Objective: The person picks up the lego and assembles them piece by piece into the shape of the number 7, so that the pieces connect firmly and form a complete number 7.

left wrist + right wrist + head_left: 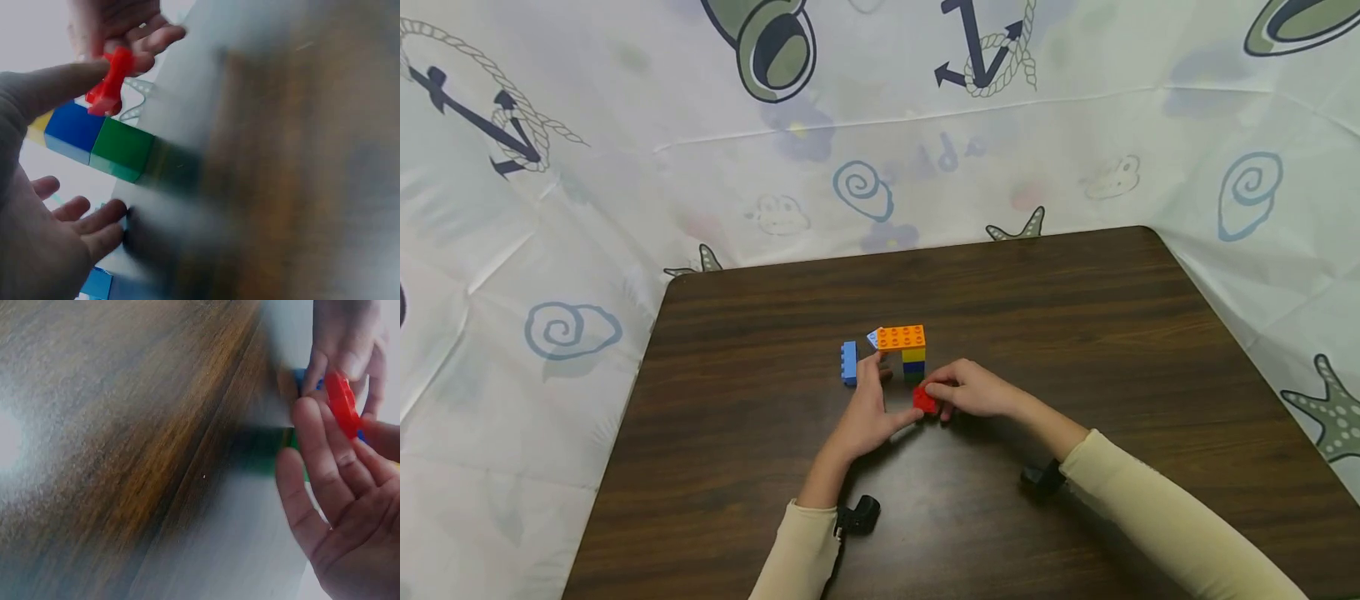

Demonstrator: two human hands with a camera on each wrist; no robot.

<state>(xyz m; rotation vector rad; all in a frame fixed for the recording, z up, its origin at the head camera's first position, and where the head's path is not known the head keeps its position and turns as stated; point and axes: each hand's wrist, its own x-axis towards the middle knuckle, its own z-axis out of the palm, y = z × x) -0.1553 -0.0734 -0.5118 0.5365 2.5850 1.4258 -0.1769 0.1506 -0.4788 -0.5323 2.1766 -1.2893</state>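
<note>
A small red toy building block (925, 400) is held up over the table in front of the stacked bricks. My right hand (973, 390) pinches it between thumb and fingers. The left hand (865, 417) has its fingers spread beside the stack, and its thumb (59, 87) reaches across to touch the red block. Behind the hands, a long orange brick (901, 337) lies across the top of a column of yellow brick (913, 355), dark blue brick (75, 128) and green brick (125, 147). A light blue pointed piece (872, 338) shows at the orange brick's left end.
A blue brick (848, 363) sits on the dark wooden table (760, 467) just left of the left hand's fingers. Black wrist cameras (859, 515) are strapped at both sleeves. A patterned white sheet (895, 125) surrounds the table's back and sides.
</note>
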